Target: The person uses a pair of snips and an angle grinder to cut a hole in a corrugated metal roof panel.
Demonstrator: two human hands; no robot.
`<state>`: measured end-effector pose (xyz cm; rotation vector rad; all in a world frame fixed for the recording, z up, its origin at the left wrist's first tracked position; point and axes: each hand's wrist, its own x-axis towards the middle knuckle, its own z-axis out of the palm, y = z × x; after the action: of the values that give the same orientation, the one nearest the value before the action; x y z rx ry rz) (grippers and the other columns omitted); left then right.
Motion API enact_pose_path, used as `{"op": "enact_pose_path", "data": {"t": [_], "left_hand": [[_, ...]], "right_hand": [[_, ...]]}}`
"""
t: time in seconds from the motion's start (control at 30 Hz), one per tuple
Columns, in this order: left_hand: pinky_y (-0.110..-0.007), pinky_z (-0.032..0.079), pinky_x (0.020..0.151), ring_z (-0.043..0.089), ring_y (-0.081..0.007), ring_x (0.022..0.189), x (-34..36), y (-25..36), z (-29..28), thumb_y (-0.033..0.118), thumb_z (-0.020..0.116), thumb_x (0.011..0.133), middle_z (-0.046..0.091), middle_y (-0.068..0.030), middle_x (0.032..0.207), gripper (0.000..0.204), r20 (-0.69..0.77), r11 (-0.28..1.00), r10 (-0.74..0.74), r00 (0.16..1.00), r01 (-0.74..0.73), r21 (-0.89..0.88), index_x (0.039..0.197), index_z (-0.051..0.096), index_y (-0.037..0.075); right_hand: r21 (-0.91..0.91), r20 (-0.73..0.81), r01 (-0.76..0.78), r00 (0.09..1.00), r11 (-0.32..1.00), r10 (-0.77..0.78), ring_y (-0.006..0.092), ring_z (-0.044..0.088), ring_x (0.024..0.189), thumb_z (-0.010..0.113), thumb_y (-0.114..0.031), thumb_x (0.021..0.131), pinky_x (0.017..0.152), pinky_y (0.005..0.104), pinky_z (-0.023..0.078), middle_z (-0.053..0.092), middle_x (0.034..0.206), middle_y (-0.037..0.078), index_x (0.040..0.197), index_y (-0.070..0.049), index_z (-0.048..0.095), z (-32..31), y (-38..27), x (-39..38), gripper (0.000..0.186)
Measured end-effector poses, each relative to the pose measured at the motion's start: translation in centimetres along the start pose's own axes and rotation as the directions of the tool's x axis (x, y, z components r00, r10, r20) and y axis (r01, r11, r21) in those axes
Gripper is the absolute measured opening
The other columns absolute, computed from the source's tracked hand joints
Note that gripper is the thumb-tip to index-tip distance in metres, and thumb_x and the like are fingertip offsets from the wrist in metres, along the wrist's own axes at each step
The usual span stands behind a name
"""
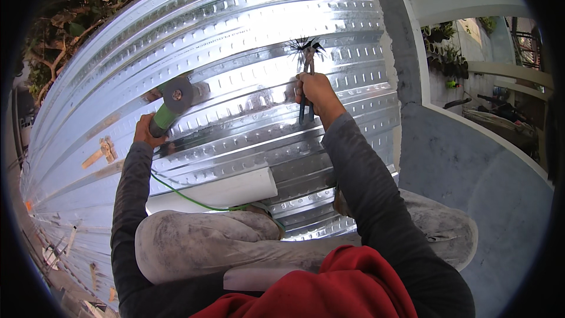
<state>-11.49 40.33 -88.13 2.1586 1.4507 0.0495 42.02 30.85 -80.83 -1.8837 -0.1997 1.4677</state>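
My left hand (148, 129) is closed around the body of a green angle grinder (166, 116), whose round grey disc (178, 95) faces up over the ribbed metal decking (247, 97). To the right and farther forward, my right hand (319, 94) grips the dark handles of a pair of pliers (309, 62). The pliers' jaws are at a dark, jagged hole (300, 46) in the decking, its torn edges splayed outward. Whether the jaws bite on a metal edge is too small to tell.
A white pipe (218, 189) lies before my knees, with a green cord (188, 202) across it. At left rests a hammer (101, 152) with a wooden handle. The decking ends at right against a grey wall (471, 159); leafy branches (59, 41) border the far left.
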Motion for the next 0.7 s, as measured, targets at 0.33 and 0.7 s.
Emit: {"op": "enact_pose_path", "data": {"t": [0.33,0.7], "left_hand": [[-0.044,0.048,0.096,0.059,-0.0356,0.108,0.0,0.4,0.0,0.018,0.093,0.048,0.060,-0.0132,0.114,0.085,0.001,0.999,-0.034,0.999,0.034,-0.011,0.125,0.059,0.010],[-0.044,0.048,0.095,0.059,-0.0357,0.108,-0.2,-0.1,0.3,0.019,0.093,0.047,0.060,-0.0137,0.113,0.085,-0.038,1.000,-0.020,0.999,0.019,-0.011,0.124,0.060,0.009]], "right_hand": [[-0.495,0.143,0.113,0.989,0.861,-0.047,0.0128,0.056,0.070,0.053,-0.022,0.100,0.059,0.0274,0.048,0.070,0.091,0.006,0.112,0.004,0.062,-8.0,-2.8,-1.1,0.030],[0.030,0.095,-0.070,0.993,0.997,0.066,0.0301,0.070,0.092,0.044,-0.004,0.096,0.072,0.0317,0.066,0.065,0.108,0.025,0.113,0.016,0.053,-2.6,-0.4,1.2,0.027]]}}
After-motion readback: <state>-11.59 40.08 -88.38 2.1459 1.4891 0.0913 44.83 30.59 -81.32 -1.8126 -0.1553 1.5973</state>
